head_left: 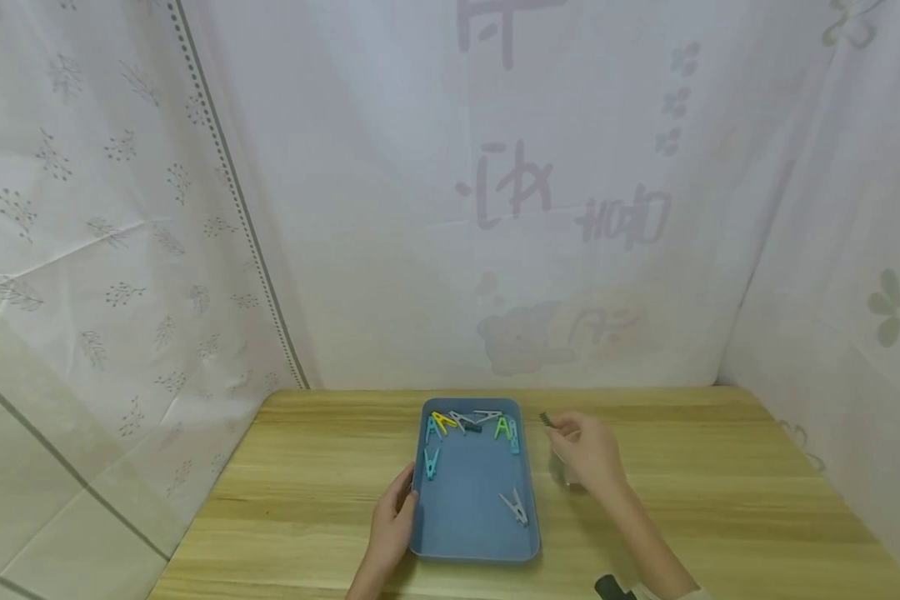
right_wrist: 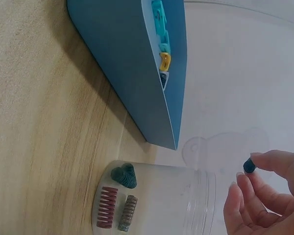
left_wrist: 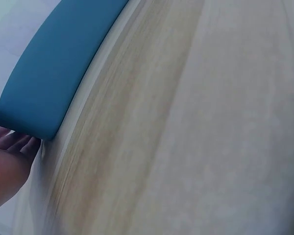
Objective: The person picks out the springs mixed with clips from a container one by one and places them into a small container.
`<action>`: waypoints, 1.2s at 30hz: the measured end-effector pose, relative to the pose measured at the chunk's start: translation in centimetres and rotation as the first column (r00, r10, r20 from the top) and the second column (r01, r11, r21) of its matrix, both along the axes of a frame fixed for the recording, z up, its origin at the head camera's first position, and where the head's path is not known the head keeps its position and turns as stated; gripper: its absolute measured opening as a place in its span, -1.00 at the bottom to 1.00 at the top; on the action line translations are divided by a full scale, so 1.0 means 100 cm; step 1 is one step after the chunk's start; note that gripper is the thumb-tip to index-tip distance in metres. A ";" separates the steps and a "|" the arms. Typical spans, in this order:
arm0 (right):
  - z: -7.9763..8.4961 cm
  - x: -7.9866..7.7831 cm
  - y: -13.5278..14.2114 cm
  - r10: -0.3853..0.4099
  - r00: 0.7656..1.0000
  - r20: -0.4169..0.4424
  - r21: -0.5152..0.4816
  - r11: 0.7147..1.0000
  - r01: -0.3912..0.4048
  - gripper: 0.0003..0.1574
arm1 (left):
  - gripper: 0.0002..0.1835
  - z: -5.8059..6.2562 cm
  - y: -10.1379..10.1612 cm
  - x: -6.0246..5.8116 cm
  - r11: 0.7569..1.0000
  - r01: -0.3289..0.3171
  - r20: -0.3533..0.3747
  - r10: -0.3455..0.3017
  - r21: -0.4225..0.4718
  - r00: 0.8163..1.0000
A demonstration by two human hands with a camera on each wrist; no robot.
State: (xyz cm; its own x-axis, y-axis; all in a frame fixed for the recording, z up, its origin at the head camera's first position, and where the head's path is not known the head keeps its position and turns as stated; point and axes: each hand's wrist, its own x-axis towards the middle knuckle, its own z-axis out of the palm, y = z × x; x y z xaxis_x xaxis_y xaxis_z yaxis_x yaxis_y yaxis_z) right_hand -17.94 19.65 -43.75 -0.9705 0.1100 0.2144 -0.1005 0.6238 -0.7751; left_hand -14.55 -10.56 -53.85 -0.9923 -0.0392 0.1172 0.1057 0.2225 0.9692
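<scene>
My left hand (head_left: 390,521) grips the left side of a blue tray (head_left: 468,517); in the left wrist view its fingers (left_wrist: 19,143) reach the tray's lower edge. Several clothespins lie in the tray, among them a yellow clothespin (head_left: 442,422), a green clothespin (head_left: 502,427) and a grey clothespin (head_left: 516,507). My right hand (head_left: 591,457) pinches a small dark green spring (right_wrist: 249,165) between thumb and fingertips, right of the tray. Beside that hand, a clear plastic jar (right_wrist: 171,196) holds a red spring (right_wrist: 107,207), a brownish spring (right_wrist: 128,213) and dark green springs (right_wrist: 124,176).
Tray and jar stand on a wood-grain table (head_left: 307,475). Printed white curtains (head_left: 390,208) hang behind it and at both sides. A black cylindrical object (head_left: 612,587) shows by the right wrist at the bottom of the head view.
</scene>
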 end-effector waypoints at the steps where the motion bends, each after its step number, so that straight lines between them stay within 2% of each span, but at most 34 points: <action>1: 0.000 0.000 0.001 -0.003 1.000 -0.002 0.003 1.000 0.003 -0.74 | -0.50 0.000 0.000 0.000 1.000 0.002 -0.002 -0.002 0.004 1.000; 9: -0.003 0.001 0.009 -0.024 1.000 0.010 0.026 0.999 0.024 -0.72 | -0.51 0.000 0.003 0.002 0.999 -0.018 -0.032 0.017 -0.031 0.999; 16: -0.003 0.001 0.014 -0.028 0.999 0.021 0.032 0.999 0.027 -0.68 | -0.50 0.002 0.002 0.001 1.000 -0.009 0.013 0.009 0.007 1.000; 27: -0.004 0.005 0.024 -0.041 0.999 0.001 0.046 0.998 0.041 -0.72 | -0.50 0.001 0.003 -0.001 1.000 -0.014 0.016 0.014 0.006 1.000; 36: -0.007 0.010 0.030 -0.036 0.998 0.047 0.052 0.998 0.033 -0.65 | -0.50 0.002 0.004 0.000 1.000 -0.016 0.019 0.016 0.013 1.000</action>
